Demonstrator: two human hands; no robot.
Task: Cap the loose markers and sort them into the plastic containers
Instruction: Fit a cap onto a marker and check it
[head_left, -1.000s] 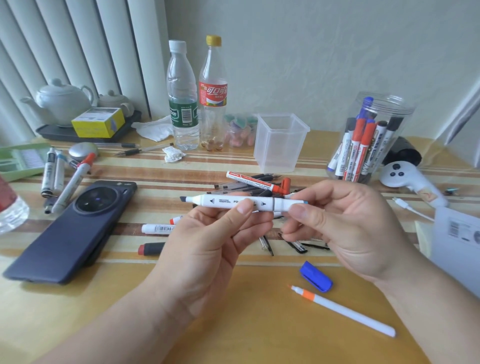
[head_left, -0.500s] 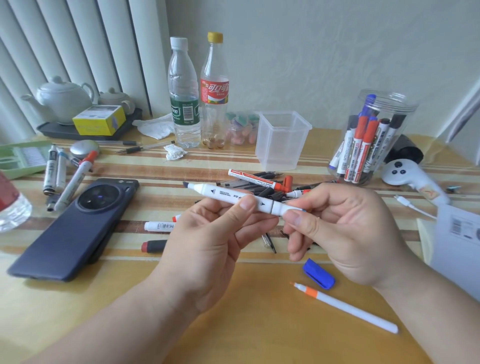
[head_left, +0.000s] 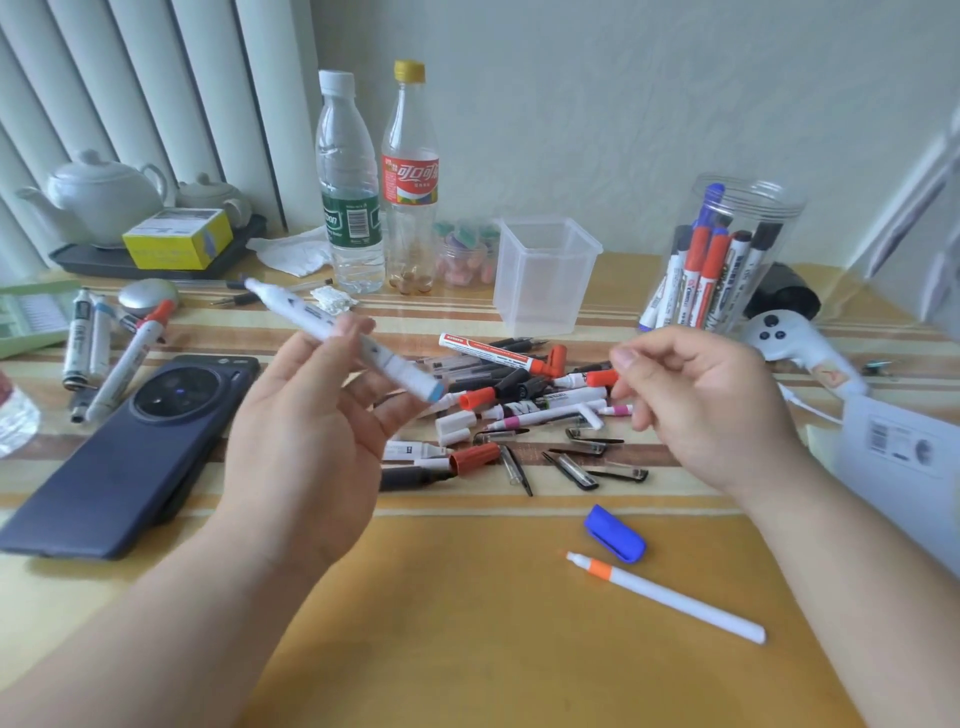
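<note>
1. One table (head_left: 467, 649) carried a loose marker pile (head_left: 519, 400).
2. Two plastic containers stood behind the pile. The round jar (head_left: 753, 208) held at least six upright markers, with the square tub (head_left: 545, 280) to its left.
3. The left hand (head_left: 306, 447) kept its grip on one white marker (head_left: 311, 322), tilted above the table.
4. The right hand (head_left: 711, 410) was curled; I cannot tell whether its grip held anything.

Looked like a room at home: I sat at a table under a yellow striped plastic cloth (head_left: 467, 623), white vertical blinds (head_left: 156, 93) on my left. A white ceramic teapot (head_left: 104, 195) sat on a dark tray (head_left: 93, 262), next to a clear green-labelled water bottle (head_left: 348, 197) and my dark blue phone (head_left: 130, 452).
</note>
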